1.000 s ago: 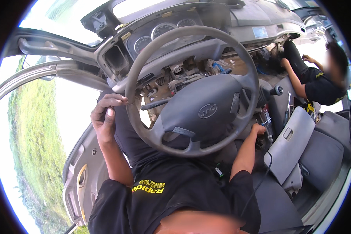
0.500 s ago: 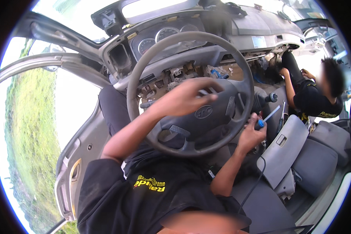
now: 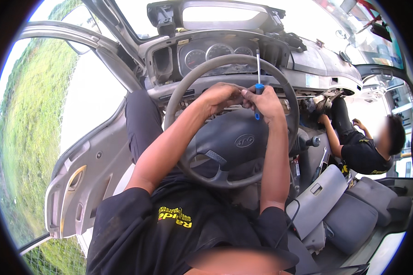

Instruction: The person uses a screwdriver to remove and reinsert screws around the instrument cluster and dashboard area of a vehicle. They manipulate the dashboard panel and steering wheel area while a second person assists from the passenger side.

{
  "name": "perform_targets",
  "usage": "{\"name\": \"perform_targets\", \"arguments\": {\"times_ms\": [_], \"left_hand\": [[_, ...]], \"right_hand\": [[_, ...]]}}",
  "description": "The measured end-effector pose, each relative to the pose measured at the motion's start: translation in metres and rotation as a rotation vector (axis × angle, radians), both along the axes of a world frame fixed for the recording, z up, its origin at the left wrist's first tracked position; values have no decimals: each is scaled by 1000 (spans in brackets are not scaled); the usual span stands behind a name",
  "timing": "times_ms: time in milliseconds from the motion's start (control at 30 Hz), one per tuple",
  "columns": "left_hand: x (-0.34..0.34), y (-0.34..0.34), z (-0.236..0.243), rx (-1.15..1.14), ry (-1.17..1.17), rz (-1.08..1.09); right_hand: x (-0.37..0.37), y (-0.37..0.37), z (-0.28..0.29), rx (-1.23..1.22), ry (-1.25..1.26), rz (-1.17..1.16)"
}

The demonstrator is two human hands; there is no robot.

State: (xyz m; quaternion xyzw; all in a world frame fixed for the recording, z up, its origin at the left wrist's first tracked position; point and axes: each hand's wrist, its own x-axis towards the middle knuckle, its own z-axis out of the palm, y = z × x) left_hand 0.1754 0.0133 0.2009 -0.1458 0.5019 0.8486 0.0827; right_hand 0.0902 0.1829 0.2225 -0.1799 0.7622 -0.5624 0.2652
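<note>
My right hand (image 3: 270, 105) is closed around a screwdriver (image 3: 259, 87) with a blue and dark handle. Its pale shaft stands up toward the instrument cluster (image 3: 219, 55). Against its fingertips are those of my left hand (image 3: 220, 97), curled together; whatever lies between them is too small or hidden to make out. Both hands are above the hub of the steering wheel (image 3: 192, 151), inside the upper part of its rim. Behind them, the dashboard's lower part is largely hidden.
At the right a person (image 3: 365, 149) in a dark shirt sits low, reaching under the passenger-side dashboard (image 3: 323, 68). A gear lever (image 3: 313, 142) rises right of the wheel. Grey seats (image 3: 353, 220) fill the lower right. The driver's door (image 3: 80, 183) is on the left.
My right hand has lifted the screwdriver from beside the gear lever to above the wheel hub. My left hand has moved up, and its fingers now meet the right ones.
</note>
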Motion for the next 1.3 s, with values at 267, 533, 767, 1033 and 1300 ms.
{"name": "perform_targets", "arguments": {"times_ms": [267, 533, 767, 1033, 1300], "left_hand": [[-22, 0, -20, 93, -51, 197], [-120, -45, -78, 704, 112, 714], [-156, -85, -74, 618, 168, 721], [-161, -104, -91, 462, 339, 658], [-165, -106, -97, 416, 398, 739]], "right_hand": [[-7, -23, -18, -127, -34, -196], [-10, -22, -20, 387, 750, 302], [-91, -46, -48, 542, 667, 259], [-111, -100, -33, 343, 618, 160], [-100, -94, -63, 219, 698, 326]]}}
